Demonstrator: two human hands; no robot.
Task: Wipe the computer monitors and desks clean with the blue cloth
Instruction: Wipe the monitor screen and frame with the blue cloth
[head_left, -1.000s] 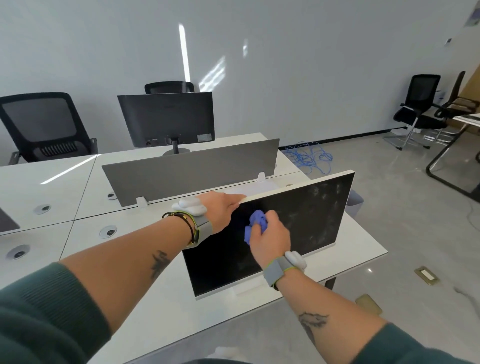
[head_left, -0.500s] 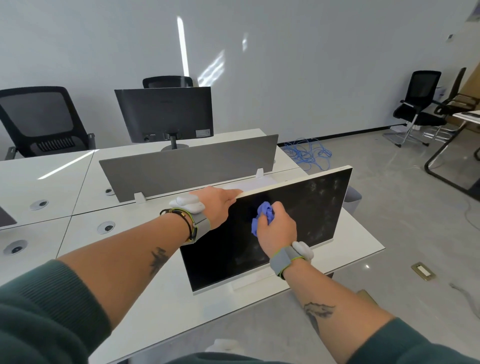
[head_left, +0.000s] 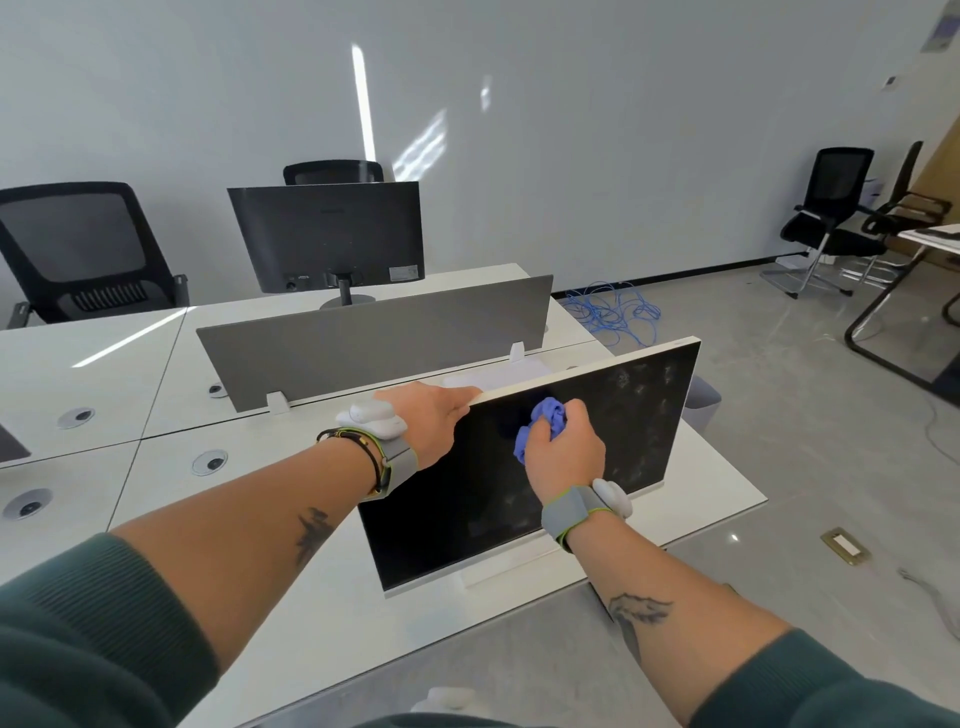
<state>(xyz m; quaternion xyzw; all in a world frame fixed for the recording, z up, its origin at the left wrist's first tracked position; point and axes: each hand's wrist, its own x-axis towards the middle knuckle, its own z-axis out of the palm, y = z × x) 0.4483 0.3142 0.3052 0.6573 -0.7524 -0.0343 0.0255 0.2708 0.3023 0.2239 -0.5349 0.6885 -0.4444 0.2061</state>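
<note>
The right hand (head_left: 563, 453) clutches a crumpled blue cloth (head_left: 546, 415) against the white-framed black monitor (head_left: 452, 514), smudges (head_left: 644, 387) rightward of it; the left hand (head_left: 427, 422) grips its top edge.

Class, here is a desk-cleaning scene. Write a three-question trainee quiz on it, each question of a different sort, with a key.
1. True or false: the right hand presses a bunched cloth against the near monitor.
2. Which part of that monitor does the left hand hold? A its top edge; B its stand; C its bottom edge.
3. Fill in: the pale smudges on the screen lie mostly toward its ____ side.

Key: 1 true; 2 A; 3 right.
</note>
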